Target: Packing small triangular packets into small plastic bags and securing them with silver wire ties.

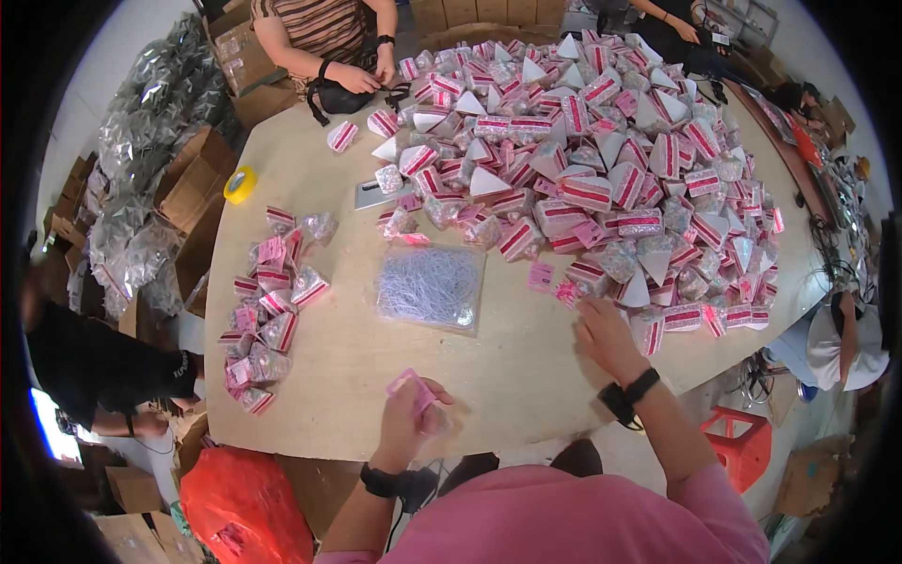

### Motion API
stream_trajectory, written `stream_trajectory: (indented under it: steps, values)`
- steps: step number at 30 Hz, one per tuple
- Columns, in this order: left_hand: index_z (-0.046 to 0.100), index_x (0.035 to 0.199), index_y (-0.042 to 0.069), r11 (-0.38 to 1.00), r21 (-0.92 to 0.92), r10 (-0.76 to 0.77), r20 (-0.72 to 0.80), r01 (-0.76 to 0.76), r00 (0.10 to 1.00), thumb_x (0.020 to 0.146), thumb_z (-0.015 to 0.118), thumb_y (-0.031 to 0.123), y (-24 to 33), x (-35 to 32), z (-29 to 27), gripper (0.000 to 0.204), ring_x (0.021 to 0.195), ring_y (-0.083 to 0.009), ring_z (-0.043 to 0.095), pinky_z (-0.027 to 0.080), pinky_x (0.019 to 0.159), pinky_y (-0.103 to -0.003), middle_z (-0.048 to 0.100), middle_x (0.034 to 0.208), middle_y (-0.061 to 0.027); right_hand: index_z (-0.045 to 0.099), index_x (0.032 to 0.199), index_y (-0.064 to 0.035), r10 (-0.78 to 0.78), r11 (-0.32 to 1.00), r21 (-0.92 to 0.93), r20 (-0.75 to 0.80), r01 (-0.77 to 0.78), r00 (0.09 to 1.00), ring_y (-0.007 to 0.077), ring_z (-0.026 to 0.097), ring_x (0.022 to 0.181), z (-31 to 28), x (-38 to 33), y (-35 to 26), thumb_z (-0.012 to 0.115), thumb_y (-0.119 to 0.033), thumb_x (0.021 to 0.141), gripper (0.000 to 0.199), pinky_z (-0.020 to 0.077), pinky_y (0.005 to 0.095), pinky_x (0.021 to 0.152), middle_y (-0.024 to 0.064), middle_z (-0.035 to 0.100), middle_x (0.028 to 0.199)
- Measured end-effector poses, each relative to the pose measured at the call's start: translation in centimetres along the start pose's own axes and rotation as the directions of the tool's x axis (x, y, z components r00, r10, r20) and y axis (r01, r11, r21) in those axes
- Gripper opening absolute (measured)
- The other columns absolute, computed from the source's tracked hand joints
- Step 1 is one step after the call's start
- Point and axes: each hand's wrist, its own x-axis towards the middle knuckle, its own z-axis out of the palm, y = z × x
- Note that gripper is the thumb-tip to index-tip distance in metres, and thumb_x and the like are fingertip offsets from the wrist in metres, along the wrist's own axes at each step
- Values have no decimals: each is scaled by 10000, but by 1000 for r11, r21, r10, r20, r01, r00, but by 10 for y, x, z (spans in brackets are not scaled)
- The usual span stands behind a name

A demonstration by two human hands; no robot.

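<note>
My left hand (411, 425) is closed around a pink tag (408, 383) near the front edge of the table; what else lies in the palm is partly hidden. At the near edge of the pile, my right hand (609, 340) has its fingers bent together beside bright pink pieces (567, 293), and what they grip is hidden. Another pink tag (540, 276) lies just left of it. The heap (583, 193) consists of many small clear packets with pink-and-white striped sides. Between my hands and farther off is a clear bag of white strings (429, 287).
A column of similar packets (272, 305) lies on the left of the table (348, 376), below a yellow tape roll (241, 184). A red bag (244, 508) and a red stool (738, 446) stand on the floor. Across the table, a person's hands (362, 75) hold a black item.
</note>
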Motion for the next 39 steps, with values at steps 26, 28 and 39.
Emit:
stream_trajectory:
  steps: [26, 28, 39]
  values:
    - [527, 901, 48, 963, -250, -74, 105, 98, 992, 899, 120, 677, -13, 44, 24, 749, 446, -145, 417, 355, 410, -278, 540, 661, -85, 563, 843, -10, 213, 748, 543, 349, -382, 913, 94, 524, 646, 47, 79, 11, 571, -102, 814, 97, 425, 274, 523, 32, 548, 684]
    - [529, 887, 51, 969, -230, -64, 103, 86, 993, 893, 103, 685, -13, 53, 30, 764, 449, -158, 422, 374, 413, -300, 541, 658, -95, 554, 858, -18, 166, 753, 576, 300, -317, 939, 87, 519, 642, 37, 74, 11, 560, -90, 819, 82, 428, 266, 530, 18, 530, 696]
    - [538, 922, 39, 983, -173, -34, 180, 66, 983, 883, 91, 698, -4, 63, 48, 798, 459, -145, 434, 369, 416, -272, 547, 670, -89, 437, 1194, -59, 156, 291, 720, 615, -630, 773, 128, 557, 803, -13, 41, -34, 547, 64, 711, 511, 467, 243, 646, 54, 524, 947]
